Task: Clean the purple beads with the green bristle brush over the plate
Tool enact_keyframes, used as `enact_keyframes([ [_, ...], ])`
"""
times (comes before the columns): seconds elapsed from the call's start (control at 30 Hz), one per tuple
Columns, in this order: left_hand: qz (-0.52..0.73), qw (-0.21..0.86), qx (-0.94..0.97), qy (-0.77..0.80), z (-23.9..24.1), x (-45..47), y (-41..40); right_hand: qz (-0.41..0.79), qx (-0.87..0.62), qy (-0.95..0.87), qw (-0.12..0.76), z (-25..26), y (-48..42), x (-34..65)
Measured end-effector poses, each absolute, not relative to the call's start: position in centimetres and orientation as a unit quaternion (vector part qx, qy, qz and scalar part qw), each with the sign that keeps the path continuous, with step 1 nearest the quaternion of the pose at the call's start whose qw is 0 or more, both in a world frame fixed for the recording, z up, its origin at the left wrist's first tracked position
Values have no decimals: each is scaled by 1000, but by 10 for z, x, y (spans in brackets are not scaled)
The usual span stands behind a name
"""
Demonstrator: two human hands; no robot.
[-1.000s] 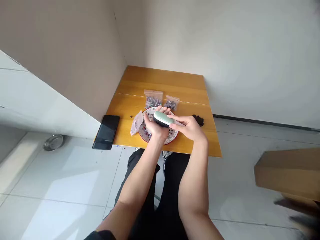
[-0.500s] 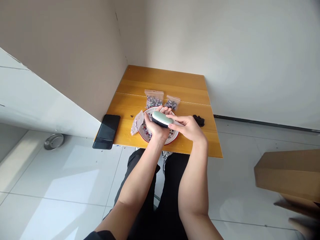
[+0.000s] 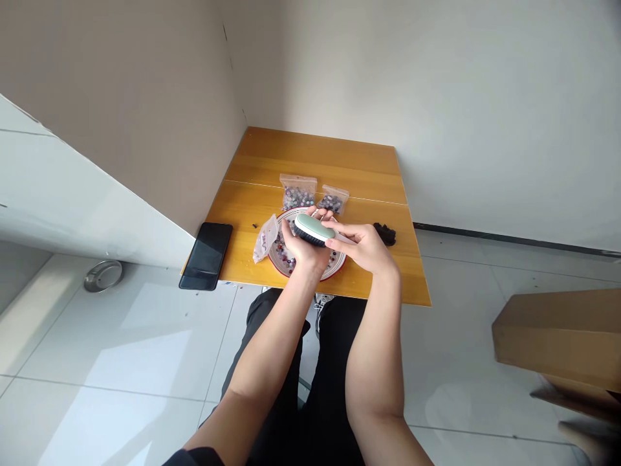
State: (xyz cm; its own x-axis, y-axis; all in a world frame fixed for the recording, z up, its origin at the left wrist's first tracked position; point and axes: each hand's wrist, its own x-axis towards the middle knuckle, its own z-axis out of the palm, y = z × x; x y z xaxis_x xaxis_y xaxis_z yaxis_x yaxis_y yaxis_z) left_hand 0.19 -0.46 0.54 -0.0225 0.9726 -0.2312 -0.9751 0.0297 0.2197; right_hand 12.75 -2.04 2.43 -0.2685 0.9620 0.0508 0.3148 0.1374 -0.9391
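Above the plate, the left hand [image 3: 303, 251] cups an oval brush [image 3: 310, 226], its fingers [image 3: 322, 212] curled together around the far side of the smooth pale-green shell. Dark bristles [image 3: 303, 236] face down toward the palm. The right hand's [image 3: 366, 249] fingers [image 3: 336, 232], close together, press on the tapered white handle [image 3: 343, 237]. Below the fingers sits a round red-rimmed plate [image 3: 325, 276] bearing multicoloured beads [image 3: 286, 261]. Left of them lies a crumpled clear plastic bag [image 3: 266, 239]; beyond them, two zip bags of beads [image 3: 297, 197]; right, a dark fibrous tuft [image 3: 385, 234]. Farther left, a glossy black phone [image 3: 206, 255] rests on the wooden table [image 3: 315, 155].
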Motion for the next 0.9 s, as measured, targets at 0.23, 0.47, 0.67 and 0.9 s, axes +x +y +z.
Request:
enact_keyframes([
  [0.23, 698, 699, -19, 156, 3, -2, -3, 453, -486, -653, 363, 23, -21, 133],
  [0.47, 694, 700, 8, 169, 5, 2, -5, 429, -489, -664, 369, 25, -21, 129],
  [0.67, 694, 694, -19, 192, 4, 0, -3, 464, -481, -648, 366, 25, -24, 134],
  [0.9, 696, 699, 15, 164, 3, 1, -4, 422, -493, -666, 368, 25, -22, 129],
])
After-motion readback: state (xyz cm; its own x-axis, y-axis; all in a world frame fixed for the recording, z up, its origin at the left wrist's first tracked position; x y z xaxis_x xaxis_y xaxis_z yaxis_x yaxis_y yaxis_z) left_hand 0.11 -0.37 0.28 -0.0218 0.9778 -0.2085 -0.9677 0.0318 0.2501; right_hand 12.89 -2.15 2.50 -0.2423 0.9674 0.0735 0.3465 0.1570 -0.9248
